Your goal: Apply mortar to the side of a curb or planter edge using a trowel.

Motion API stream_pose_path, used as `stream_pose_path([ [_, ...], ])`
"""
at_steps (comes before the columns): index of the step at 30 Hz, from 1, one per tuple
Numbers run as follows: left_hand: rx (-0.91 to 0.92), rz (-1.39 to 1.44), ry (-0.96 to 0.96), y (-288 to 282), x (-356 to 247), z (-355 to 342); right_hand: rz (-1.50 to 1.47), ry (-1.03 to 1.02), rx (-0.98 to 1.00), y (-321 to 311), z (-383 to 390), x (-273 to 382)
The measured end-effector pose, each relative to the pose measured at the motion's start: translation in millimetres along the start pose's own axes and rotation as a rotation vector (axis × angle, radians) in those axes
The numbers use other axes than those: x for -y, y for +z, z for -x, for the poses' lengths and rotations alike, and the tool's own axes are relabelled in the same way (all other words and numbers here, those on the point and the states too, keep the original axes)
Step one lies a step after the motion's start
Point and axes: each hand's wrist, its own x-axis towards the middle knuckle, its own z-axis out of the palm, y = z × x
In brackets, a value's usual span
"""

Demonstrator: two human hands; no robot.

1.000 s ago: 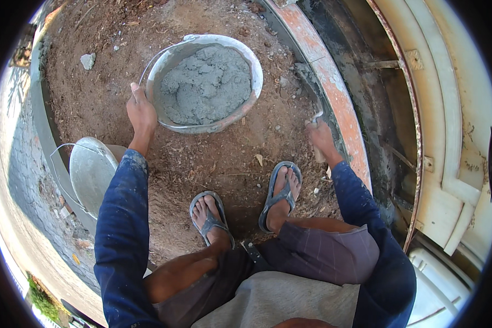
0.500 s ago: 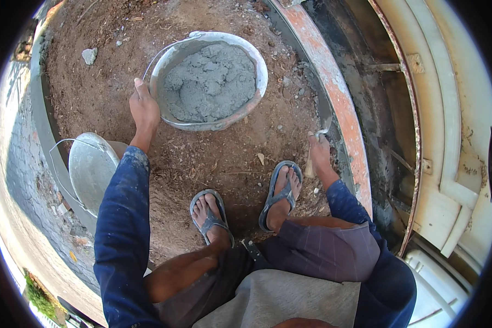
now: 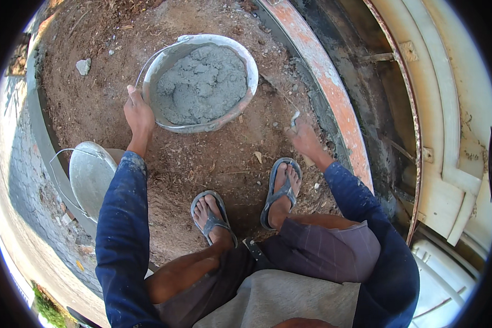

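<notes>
My left hand [image 3: 139, 117] is closed on the wire handle [image 3: 147, 61] of a wide pale bucket [image 3: 243, 101], which sits on the dirt with lumpy wet grey mortar [image 3: 202, 82] in it. Right of the bucket, my right hand [image 3: 306, 139] grips a trowel [image 3: 294, 118] by its wooden handle. The blade points up and left toward the bucket's right side; whether it touches the rim I cannot tell. Below my left hand, partly behind my left sleeve, a second grey bucket [image 3: 90, 177] lies tilted with its wire handle out to the left.
Curved grey edging [image 3: 46, 123] borders the dirt on the left, with paving [image 3: 22, 158] beyond. On the right run a flaking orange-painted kerb [image 3: 339, 104], a dark recess, a rusty rail and pale metal panels [image 3: 459, 142]. My sandalled feet [image 3: 281, 191] stand below the bucket. A stone [image 3: 83, 66] lies upper left.
My right hand with the trowel has moved left, away from the kerb, and its blade now angles toward the bucket. My left hand and the bucket have shifted slightly left in view.
</notes>
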Motion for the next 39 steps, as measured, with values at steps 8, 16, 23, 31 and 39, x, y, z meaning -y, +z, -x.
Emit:
stream_pose_path([
  [8, -0.018, -0.006, 0.046, 3, -6, 1, -0.005, 0.038, -0.244, -10, 12, -18],
  [16, -0.009, 0.007, 0.022, 1, -4, 1, -0.844, 0.562, -0.134, -17, 39, -50],
  [23, -0.034, 0.011, 0.053, 3, 1, 1, -0.679, 0.502, -0.332, 21, 83, -58],
  [31, -0.003, 0.022, -0.004, 0, -9, 3, -0.276, 0.28, -0.249, -8, 25, -66],
  [39, -0.041, 0.04, 0.014, 4, -6, 2, -0.742, 0.506, -0.269, 6, 79, -70],
])
